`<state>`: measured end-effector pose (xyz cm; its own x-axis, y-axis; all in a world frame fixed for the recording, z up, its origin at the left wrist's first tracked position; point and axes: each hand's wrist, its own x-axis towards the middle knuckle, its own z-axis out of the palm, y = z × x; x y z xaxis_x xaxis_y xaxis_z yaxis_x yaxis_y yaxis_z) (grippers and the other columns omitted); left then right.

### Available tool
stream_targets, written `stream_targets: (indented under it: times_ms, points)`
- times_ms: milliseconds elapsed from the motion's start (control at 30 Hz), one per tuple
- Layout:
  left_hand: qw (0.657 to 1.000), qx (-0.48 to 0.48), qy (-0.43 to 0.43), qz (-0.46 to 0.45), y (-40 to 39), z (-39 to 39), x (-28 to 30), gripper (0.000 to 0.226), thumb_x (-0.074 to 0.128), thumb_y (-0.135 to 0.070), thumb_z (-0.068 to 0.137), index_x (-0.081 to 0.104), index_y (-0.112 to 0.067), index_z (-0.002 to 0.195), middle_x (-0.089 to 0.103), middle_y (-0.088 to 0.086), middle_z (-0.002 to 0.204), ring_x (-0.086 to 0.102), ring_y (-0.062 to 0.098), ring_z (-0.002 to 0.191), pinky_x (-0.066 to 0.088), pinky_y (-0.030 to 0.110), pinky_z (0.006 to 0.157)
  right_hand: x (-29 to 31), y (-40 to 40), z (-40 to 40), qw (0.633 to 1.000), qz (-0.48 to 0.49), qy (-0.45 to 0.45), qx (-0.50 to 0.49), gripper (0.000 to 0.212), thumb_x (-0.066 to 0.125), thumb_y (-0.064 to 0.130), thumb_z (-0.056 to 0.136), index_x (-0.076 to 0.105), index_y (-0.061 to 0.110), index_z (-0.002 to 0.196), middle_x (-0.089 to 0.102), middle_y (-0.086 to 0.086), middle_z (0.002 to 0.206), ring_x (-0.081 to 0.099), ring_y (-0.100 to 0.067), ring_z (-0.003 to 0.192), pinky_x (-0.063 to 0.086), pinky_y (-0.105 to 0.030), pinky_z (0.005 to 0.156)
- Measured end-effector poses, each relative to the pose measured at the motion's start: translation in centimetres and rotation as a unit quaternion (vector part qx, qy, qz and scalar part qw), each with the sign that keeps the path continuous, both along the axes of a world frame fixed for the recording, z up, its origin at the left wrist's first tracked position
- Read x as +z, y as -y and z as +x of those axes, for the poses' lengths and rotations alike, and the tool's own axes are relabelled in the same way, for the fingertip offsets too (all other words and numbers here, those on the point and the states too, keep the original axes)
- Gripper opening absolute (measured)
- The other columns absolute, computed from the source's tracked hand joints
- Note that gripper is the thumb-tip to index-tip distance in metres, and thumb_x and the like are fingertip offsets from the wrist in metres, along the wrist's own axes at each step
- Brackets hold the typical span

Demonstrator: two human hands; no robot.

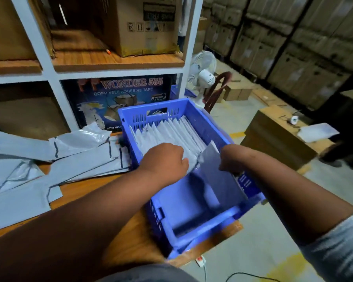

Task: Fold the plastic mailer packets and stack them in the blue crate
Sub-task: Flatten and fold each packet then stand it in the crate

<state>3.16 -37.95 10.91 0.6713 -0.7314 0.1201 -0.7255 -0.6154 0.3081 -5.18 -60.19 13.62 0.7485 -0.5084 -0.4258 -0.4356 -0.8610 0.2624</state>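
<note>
Grey folded packet (216, 171) is pinched in the closed right hand (230, 157) and lowered into the crate (208, 123), while the row (171, 131) of roughly a dozen packets is pressed back by the curled left hand (167, 157). Half the one crate is filled; several unfolded mailers (29, 159), perhaps five, are left on the table (137, 231).

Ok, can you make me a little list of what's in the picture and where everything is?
crate: blue crate on the wooden table
inside crate: row of folded packets at the far end, near end bare
left hand: pressing on the row
right hand: holding a folded packet over the crate
waiting: flat grey packets on the table, left of the crate
</note>
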Motion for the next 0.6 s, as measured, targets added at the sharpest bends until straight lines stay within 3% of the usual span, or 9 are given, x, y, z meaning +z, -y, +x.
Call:
stream_targets:
  times_ms: [100, 200, 333, 433, 600]
  points:
    - [0.998, -0.017, -0.052, 0.026, 1.0, -1.2, -0.7, 0.034, 0.054, -0.048, 0.1, 0.066, -0.017, 0.092, 0.069, 0.007, 0.099, 0.064, 0.035, 0.096, 0.052, 0.039, 0.075, -0.1, 0.0, -0.2, 1.0, 0.007, -0.001, -0.028, 0.026, 0.069, 0.025, 0.096, 0.073, 0.009, 0.116, 0.065, -0.005, 0.094, 0.073, -0.03, 0.105, 0.059, -0.037, 0.085]
    - [0.996, -0.029, -0.076, 0.039, 0.7, -1.8, -1.7, 0.032, 0.053, -0.048, 0.101, 0.064, -0.019, 0.092, 0.067, 0.005, 0.099, 0.062, 0.033, 0.094, 0.046, 0.036, 0.071, -0.8, -0.8, 0.0, 0.997, -0.052, -0.059, 0.002, 0.033, 0.058, 0.023, 0.098, 0.069, 0.012, 0.128, 0.067, -0.007, 0.119, 0.068, -0.032, 0.118, 0.058, -0.046, 0.094]
    - [0.996, -0.028, -0.086, 0.021, 0.3, -1.9, -1.6, 0.031, 0.052, -0.047, 0.102, 0.057, -0.021, 0.086, 0.062, 0.004, 0.094, 0.063, 0.034, 0.094, 0.038, 0.035, 0.069, -3.2, -1.3, 0.1, 0.989, -0.108, -0.088, 0.041, 0.04, 0.06, 0.018, 0.092, 0.07, 0.02, 0.13, 0.067, -0.001, 0.132, 0.068, -0.035, 0.118, 0.058, -0.045, 0.081]
    - [0.996, -0.028, -0.083, 0.028, 0.1, -2.2, -1.2, 0.03, 0.05, -0.045, 0.105, 0.054, -0.021, 0.088, 0.065, 0.009, 0.104, 0.061, 0.034, 0.094, 0.037, 0.034, 0.071, -4.1, -2.1, 0.2, 0.983, -0.158, -0.086, 0.034, 0.044, 0.062, 0.014, 0.095, 0.068, 0.019, 0.138, 0.067, 0.0, 0.136, 0.069, -0.033, 0.12, 0.056, -0.045, 0.072]
    - [0.996, -0.038, -0.071, 0.032, -0.1, -2.4, -1.0, 0.026, 0.05, -0.043, 0.106, 0.051, -0.022, 0.09, 0.067, 0.012, 0.109, 0.063, 0.036, 0.1, 0.038, 0.035, 0.073, -4.5, -3.2, -0.4, 0.967, -0.233, -0.044, 0.092, 0.039, 0.052, 0.005, 0.101, 0.069, 0.015, 0.135, 0.072, -0.004, 0.131, 0.07, -0.029, 0.119, 0.046, -0.041, 0.067]
